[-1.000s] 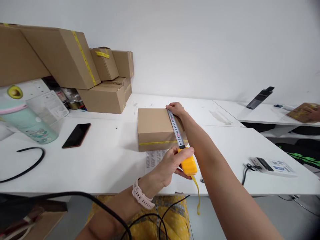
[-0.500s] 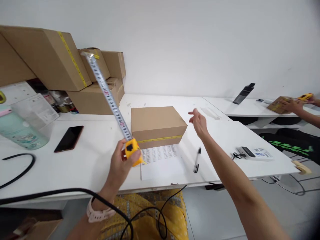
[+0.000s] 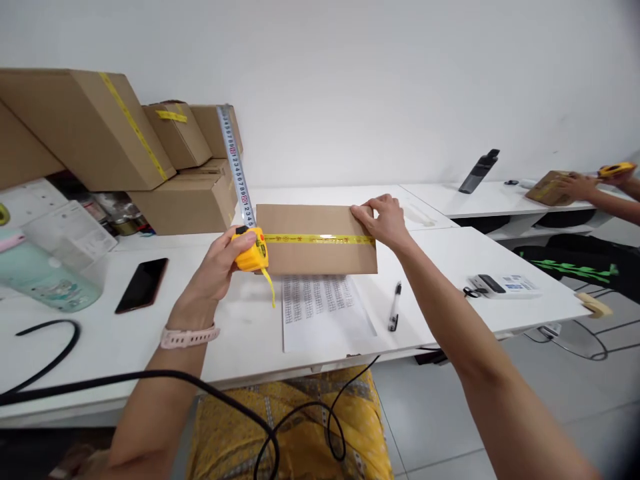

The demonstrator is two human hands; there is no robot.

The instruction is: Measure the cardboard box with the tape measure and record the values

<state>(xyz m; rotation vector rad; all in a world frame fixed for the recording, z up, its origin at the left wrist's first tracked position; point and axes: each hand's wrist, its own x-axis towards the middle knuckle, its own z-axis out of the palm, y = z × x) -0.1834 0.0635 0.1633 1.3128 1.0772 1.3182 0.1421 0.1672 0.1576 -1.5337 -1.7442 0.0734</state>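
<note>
My left hand point(image 3: 215, 261) is closed around a yellow tape measure point(image 3: 253, 249) beside the left end of a brown cardboard box point(image 3: 315, 259). Its silver blade sticks out upward and away, and a yellow wrist strap dangles below the case. The box is tilted, its face with the yellow tape strip turned toward me. My right hand point(image 3: 384, 219) grips the box's upper right edge, thumb on the near face and fingers behind, partly hidden. Under and in front of the box lies a printed sheet of paper point(image 3: 325, 327). A pen point(image 3: 395, 307) rests to the right of the sheet.
Several cardboard boxes point(image 3: 185, 203) are stacked at the back left. A phone point(image 3: 142, 285) and a mint bottle point(image 3: 50, 273) are on the left. A black cable point(image 3: 150, 375) crosses the front. Right are a small white box point(image 3: 515, 287), a dark bottle point(image 3: 479, 172) and another person's hands point(image 3: 575, 187).
My right hand has come down onto the box's right end. The box has tilted, bringing its taped face toward me. The tape measure has moved up and left, to the box's left end.
</note>
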